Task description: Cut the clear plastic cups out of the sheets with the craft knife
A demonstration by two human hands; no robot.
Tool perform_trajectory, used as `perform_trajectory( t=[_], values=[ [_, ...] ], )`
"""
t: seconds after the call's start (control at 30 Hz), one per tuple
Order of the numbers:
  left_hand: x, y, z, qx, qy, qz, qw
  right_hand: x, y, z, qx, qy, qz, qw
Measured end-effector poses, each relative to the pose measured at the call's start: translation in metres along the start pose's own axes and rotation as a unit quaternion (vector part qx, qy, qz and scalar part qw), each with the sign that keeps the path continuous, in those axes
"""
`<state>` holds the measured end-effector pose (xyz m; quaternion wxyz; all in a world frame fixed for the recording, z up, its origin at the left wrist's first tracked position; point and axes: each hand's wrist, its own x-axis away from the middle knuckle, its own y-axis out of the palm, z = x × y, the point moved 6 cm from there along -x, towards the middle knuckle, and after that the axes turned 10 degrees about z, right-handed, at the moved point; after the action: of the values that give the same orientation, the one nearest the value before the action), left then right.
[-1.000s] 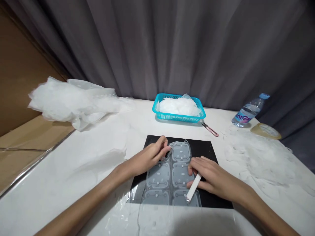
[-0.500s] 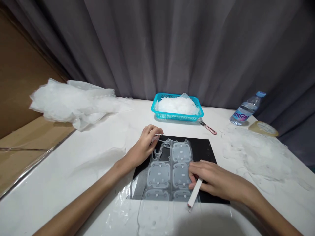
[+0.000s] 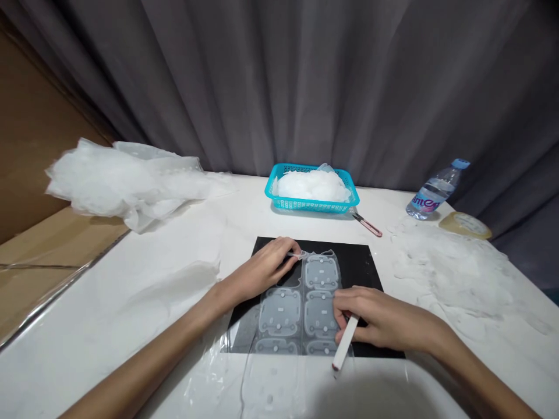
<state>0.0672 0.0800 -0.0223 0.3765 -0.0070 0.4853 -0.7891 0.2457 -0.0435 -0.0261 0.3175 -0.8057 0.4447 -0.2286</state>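
Observation:
A translucent sheet of rounded-square pieces [image 3: 280, 312] lies over a black mat [image 3: 357, 262], its near end running onto the white table. At the sheet's upper left corner, beside a gap in it, my left hand [image 3: 273, 265] pinches the thin clear edge between thumb and fingers. My right hand [image 3: 371, 317] rests on the sheet's right side with fingers curled round a white stick-like tool [image 3: 345, 344], whose dark tip points down toward the table.
Behind the mat stands a turquoise basket [image 3: 312, 205] of white translucent pieces, with pink-handled snips [image 3: 367, 224] beside it. Clear plastic is heaped at the left [image 3: 117, 180] and right [image 3: 463, 270]. A water bottle [image 3: 432, 195] and a tape roll [image 3: 465, 224] are back right.
My left hand has moved right and slightly down, drawing the torn clear edge toward the upper right piece. My right hand has hardly moved. The view has shifted slightly.

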Motion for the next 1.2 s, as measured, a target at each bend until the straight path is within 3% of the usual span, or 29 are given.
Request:
perform_trajectory(
  t=[0.13, 0.33, 0.47, 0.57, 0.73, 0.83, 0.97, 1.13, 1.2],
  values=[
    [-0.017, -0.005, -0.008, -0.079, 0.033, 0.010, 0.996, -0.001, 0.000, -0.001, 0.001, -0.008, 0.003, 1.000],
    [-0.043, -0.012, -0.032, -0.049, -0.010, 0.012, 0.999, -0.002, -0.002, -0.002, 0.002, -0.002, 0.010, 1.000],
    [-0.044, -0.011, -0.028, 0.008, -0.017, -0.101, 0.995, -0.002, -0.004, -0.006, 0.008, -0.003, 0.018, 1.000],
    [-0.041, -0.008, -0.020, 0.039, -0.055, -0.184, 0.981, -0.006, -0.008, -0.002, 0.012, 0.012, 0.066, 0.998],
    [-0.053, -0.002, -0.014, 0.048, -0.080, -0.109, 0.990, -0.012, -0.027, 0.026, 0.063, 0.076, 0.282, 0.954],
    [-0.054, 0.005, -0.013, 0.069, -0.073, -0.121, 0.987, -0.011, -0.034, 0.045, 0.106, 0.117, 0.360, 0.920],
    [-0.051, 0.006, -0.009, 0.161, -0.078, -0.149, 0.972, -0.014, -0.030, 0.052, 0.120, 0.116, 0.355, 0.920],
    [-0.056, 0.001, -0.008, 0.249, -0.070, -0.080, 0.963, -0.019, -0.022, 0.047, 0.114, 0.092, 0.338, 0.929],
    [-0.057, 0.003, -0.008, 0.313, -0.079, -0.060, 0.945, -0.021, -0.021, 0.047, 0.111, 0.085, 0.346, 0.928]
  ],
)
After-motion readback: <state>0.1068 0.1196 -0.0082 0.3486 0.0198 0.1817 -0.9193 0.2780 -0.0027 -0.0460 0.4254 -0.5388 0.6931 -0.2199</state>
